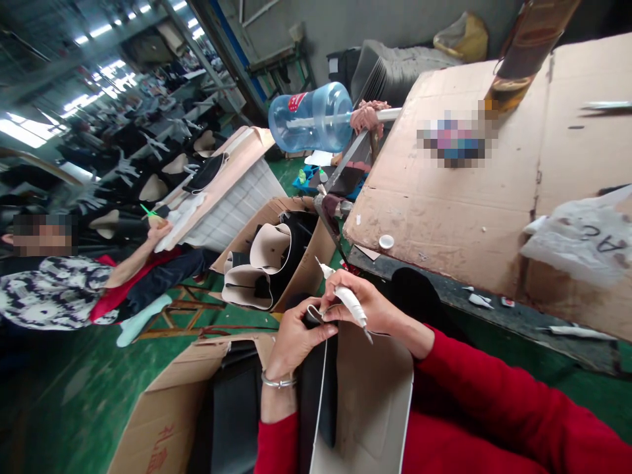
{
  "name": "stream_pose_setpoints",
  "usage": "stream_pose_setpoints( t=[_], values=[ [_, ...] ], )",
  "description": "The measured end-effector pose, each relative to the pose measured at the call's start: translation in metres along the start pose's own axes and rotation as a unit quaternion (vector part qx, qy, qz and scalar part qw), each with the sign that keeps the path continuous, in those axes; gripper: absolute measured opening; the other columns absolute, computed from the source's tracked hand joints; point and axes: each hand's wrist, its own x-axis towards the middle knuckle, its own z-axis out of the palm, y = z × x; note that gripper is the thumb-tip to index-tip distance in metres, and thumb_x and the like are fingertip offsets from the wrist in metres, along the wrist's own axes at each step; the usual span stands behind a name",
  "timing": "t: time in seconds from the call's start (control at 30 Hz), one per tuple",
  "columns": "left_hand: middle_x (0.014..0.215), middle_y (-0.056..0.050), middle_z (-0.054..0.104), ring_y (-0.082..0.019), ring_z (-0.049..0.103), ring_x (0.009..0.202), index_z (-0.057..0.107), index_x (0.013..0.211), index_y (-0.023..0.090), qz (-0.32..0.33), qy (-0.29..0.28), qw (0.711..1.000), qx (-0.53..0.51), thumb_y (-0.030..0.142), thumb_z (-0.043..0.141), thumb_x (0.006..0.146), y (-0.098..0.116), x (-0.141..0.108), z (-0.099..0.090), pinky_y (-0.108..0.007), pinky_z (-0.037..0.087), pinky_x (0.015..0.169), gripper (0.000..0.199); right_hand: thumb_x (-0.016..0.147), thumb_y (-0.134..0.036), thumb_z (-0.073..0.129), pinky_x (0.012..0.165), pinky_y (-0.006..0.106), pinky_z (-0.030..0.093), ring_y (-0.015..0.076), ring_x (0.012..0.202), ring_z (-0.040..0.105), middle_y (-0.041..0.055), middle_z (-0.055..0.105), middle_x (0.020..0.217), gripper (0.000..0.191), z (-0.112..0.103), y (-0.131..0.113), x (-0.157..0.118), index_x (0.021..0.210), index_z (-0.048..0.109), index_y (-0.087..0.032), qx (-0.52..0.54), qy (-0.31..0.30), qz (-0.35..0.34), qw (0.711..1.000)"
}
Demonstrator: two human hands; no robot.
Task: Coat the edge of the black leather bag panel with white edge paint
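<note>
A black boot upper with a beige lining and a pale edge lies across the lap. My left hand, with a bracelet on its wrist, is closed on the upper's folded top edge. Close against it, my right hand holds a slim white tube with a pointed tip, which slants across the fingers. Thumb and fingertips of this hand also pinch the same folded edge. The fold hides part of the fingertips.
Left of my lap stands a carton with black pieces; beyond it, another carton holds lined uppers. A cardboard-covered table carries a white cap and plastic bag. A water jug lies sideways. A co-worker sits left.
</note>
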Motion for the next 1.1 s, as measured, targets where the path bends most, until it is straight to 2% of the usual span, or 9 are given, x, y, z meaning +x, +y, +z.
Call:
stream_pose_setpoints(
  t=[0.13, 0.37, 0.47, 0.6, 0.73, 0.83, 0.97, 1.03, 1.1],
  values=[
    [0.088, -0.004, 0.075, -0.021, 0.064, 0.084, 0.081, 0.087, 0.017, -0.025, 0.019, 0.999, -0.036, 0.037, 0.086, 0.073, 0.004, -0.002, 0.010, -0.029, 0.048, 0.080, 0.025, 0.086, -0.039, 0.085, 0.069, 0.027, 0.053, 0.0157, 0.077, 0.065, 0.0013, 0.065, 0.091, 0.037, -0.007, -0.003, -0.003, 0.097, 0.054, -0.020, -0.045, 0.029, -0.024, 0.998],
    [0.092, -0.003, 0.074, -0.019, 0.062, 0.082, 0.081, 0.094, 0.019, 0.016, 0.083, 0.995, -0.047, 0.035, 0.077, 0.084, 0.019, -0.006, 0.034, -0.027, 0.048, 0.075, 0.019, 0.091, -0.038, 0.079, 0.076, 0.030, 0.054, 0.0175, 0.081, 0.065, 0.0025, 0.066, 0.094, 0.031, -0.014, -0.013, -0.013, 0.102, 0.054, -0.023, -0.125, 0.047, -0.065, 0.989],
    [0.082, 0.000, 0.068, -0.016, 0.058, 0.077, 0.077, 0.082, 0.019, 0.024, 0.105, 0.993, -0.044, 0.034, 0.078, 0.084, 0.020, -0.007, 0.040, -0.024, 0.044, 0.070, 0.016, 0.096, -0.031, 0.072, 0.077, 0.030, 0.055, 0.0179, 0.082, 0.066, 0.0040, 0.067, 0.096, 0.019, -0.013, -0.018, -0.018, 0.103, 0.057, -0.023, -0.162, 0.075, -0.088, 0.980],
    [0.066, 0.004, 0.055, -0.012, 0.050, 0.066, 0.066, 0.067, 0.018, 0.016, 0.127, 0.990, -0.055, 0.036, 0.078, 0.084, 0.016, -0.006, 0.046, -0.023, 0.040, 0.063, 0.028, 0.098, -0.027, 0.067, 0.076, 0.029, 0.054, 0.0175, 0.081, 0.066, 0.0042, 0.067, 0.095, 0.009, -0.017, -0.024, -0.020, 0.100, 0.059, -0.022, -0.203, 0.075, -0.094, 0.972],
    [0.084, 0.000, 0.073, -0.018, 0.064, 0.083, 0.078, 0.085, 0.020, 0.015, 0.132, 0.991, -0.027, 0.038, 0.076, 0.086, 0.016, -0.003, 0.053, -0.025, 0.047, 0.076, 0.018, 0.097, -0.028, 0.070, 0.075, 0.029, 0.055, 0.0176, 0.082, 0.068, 0.0038, 0.068, 0.095, 0.013, -0.024, -0.026, -0.021, 0.103, 0.059, -0.022, -0.194, 0.071, -0.088, 0.974],
    [0.097, -0.004, 0.079, -0.022, 0.069, 0.093, 0.082, 0.097, 0.021, -0.002, 0.162, 0.986, -0.040, 0.040, 0.078, 0.084, 0.017, 0.001, 0.058, -0.029, 0.050, 0.085, 0.024, 0.100, -0.032, 0.067, 0.077, 0.030, 0.057, 0.0184, 0.085, 0.071, 0.0043, 0.070, 0.098, 0.013, -0.032, -0.029, -0.026, 0.107, 0.061, -0.023, -0.211, 0.123, -0.097, 0.965],
    [0.091, -0.005, 0.080, -0.024, 0.071, 0.087, 0.083, 0.094, 0.019, -0.031, 0.180, 0.982, -0.057, 0.044, 0.082, 0.079, 0.018, 0.009, 0.065, -0.030, 0.053, 0.081, 0.029, 0.104, -0.037, 0.060, 0.085, 0.034, 0.058, 0.0201, 0.087, 0.072, 0.0050, 0.073, 0.097, 0.026, -0.058, -0.048, -0.037, 0.127, 0.061, -0.024, -0.240, 0.207, -0.111, 0.942],
    [0.090, -0.006, 0.080, -0.024, 0.071, 0.086, 0.083, 0.093, 0.018, -0.033, 0.165, 0.984, -0.061, 0.045, 0.082, 0.078, 0.021, 0.014, 0.071, -0.030, 0.053, 0.080, 0.031, 0.103, -0.038, 0.062, 0.086, 0.034, 0.057, 0.0215, 0.093, 0.071, 0.0068, 0.074, 0.105, 0.031, -0.076, -0.062, -0.041, 0.130, 0.064, -0.024, -0.292, 0.240, -0.135, 0.916],
    [0.089, -0.006, 0.080, -0.024, 0.071, 0.086, 0.083, 0.091, 0.018, -0.032, 0.137, 0.988, -0.068, 0.046, 0.082, 0.077, 0.024, 0.020, 0.080, -0.030, 0.052, 0.080, 0.031, 0.100, -0.037, 0.065, 0.086, 0.033, 0.056, 0.0229, 0.099, 0.070, 0.0079, 0.073, 0.113, 0.027, -0.092, -0.074, -0.044, 0.123, 0.070, -0.024, -0.341, 0.283, -0.151, 0.884]
  ],
)
